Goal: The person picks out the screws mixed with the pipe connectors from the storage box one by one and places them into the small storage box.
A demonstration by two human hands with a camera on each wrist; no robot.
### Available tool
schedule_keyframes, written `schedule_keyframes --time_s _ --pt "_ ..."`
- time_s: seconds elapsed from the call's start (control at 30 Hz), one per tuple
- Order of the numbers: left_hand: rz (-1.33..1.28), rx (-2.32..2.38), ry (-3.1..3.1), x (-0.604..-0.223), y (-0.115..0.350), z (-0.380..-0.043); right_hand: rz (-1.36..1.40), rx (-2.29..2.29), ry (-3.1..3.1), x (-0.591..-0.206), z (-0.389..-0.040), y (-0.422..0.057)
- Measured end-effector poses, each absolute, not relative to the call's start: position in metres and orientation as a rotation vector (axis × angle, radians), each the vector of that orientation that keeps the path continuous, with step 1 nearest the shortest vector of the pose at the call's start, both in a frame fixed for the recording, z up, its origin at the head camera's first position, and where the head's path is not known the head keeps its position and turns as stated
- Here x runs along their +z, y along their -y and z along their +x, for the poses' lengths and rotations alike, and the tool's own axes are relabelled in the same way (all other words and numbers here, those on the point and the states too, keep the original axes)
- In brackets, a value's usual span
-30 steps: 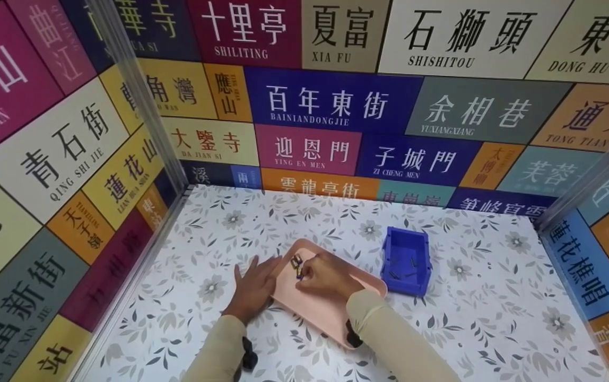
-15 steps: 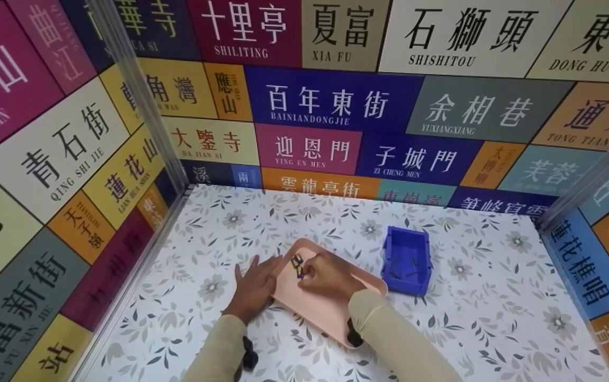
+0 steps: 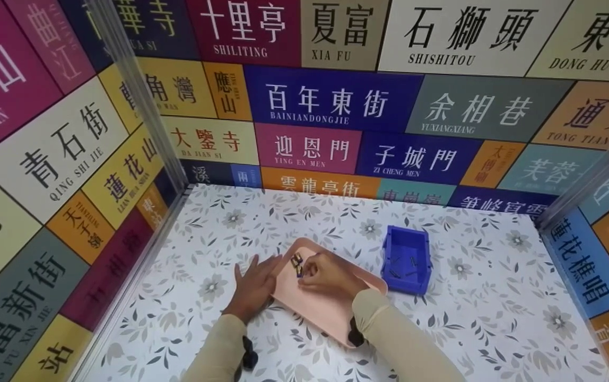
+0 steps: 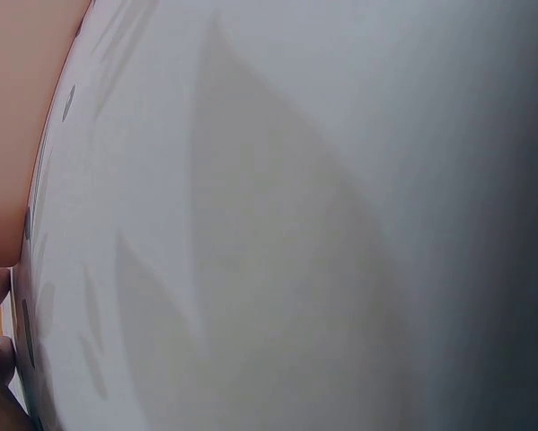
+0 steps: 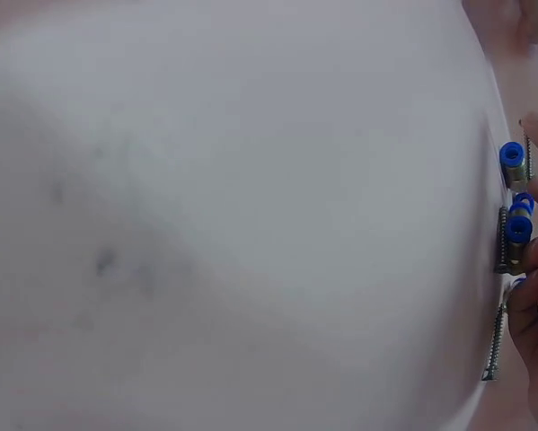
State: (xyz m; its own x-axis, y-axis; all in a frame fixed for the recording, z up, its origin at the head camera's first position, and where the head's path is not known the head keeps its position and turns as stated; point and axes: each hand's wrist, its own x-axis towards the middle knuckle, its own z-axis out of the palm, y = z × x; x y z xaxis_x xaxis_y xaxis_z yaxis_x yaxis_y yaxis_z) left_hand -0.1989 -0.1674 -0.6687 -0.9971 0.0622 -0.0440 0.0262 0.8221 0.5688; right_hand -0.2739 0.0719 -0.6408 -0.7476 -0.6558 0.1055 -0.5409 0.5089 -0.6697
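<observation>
Fingers of the right hand (image 3: 328, 275) curl over a small cluster of hardware on a shallow, smooth pink plastic tray (image 3: 319, 305) with rounded corners. The right wrist view shows the cluster close up: short brass-coloured fittings with blue plastic caps (image 5: 516, 226) lying among thin, dark threaded screws (image 5: 495, 343). The fingertips (image 5: 527, 301) touch the pieces, bent round them, but whether they actually pinch one I cannot tell. The fittings' blue ends face the wrist camera, and the lowest screw lies with its long axis running roughly along the line of the fingers.

The left hand (image 3: 254, 286) lies flat on the worktop (image 3: 469, 329), fingers straight and spread, pressed against the tray's left rim. The tray sits skewed, its long axis running from near right to far left in the head view.

Just beside the tray's far right corner stands a small, blue, rectangular plastic bin (image 3: 406, 260) with upright walls, holding a few dark screws on its floor. The worktop wears a white covering printed with grey leaves and flowers. Glossy panels of coloured signs with Chinese characters wall it in.
</observation>
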Motion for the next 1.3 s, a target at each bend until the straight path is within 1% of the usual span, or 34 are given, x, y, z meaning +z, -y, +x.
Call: schedule_keyframes --time_s 0.23,0.63,0.9,1.3 --pt "0.059 0.919 -2.940 -0.668 0.167 -0.199 -1.076 -1.102 -2.549 -0.634 -0.275 -0.076" --pt "0.113 0.883 -2.987 -0.671 0.168 -0.198 -1.017 -1.098 -2.606 -0.621 -0.279 -0.089" --pt "0.066 0.917 -2.955 -0.672 0.168 -0.197 -0.972 -1.151 -2.613 -0.613 -0.279 -0.100" --pt "0.031 0.926 -2.915 -0.667 0.167 -0.196 -0.948 -1.226 -2.645 -0.597 -0.281 -0.132"
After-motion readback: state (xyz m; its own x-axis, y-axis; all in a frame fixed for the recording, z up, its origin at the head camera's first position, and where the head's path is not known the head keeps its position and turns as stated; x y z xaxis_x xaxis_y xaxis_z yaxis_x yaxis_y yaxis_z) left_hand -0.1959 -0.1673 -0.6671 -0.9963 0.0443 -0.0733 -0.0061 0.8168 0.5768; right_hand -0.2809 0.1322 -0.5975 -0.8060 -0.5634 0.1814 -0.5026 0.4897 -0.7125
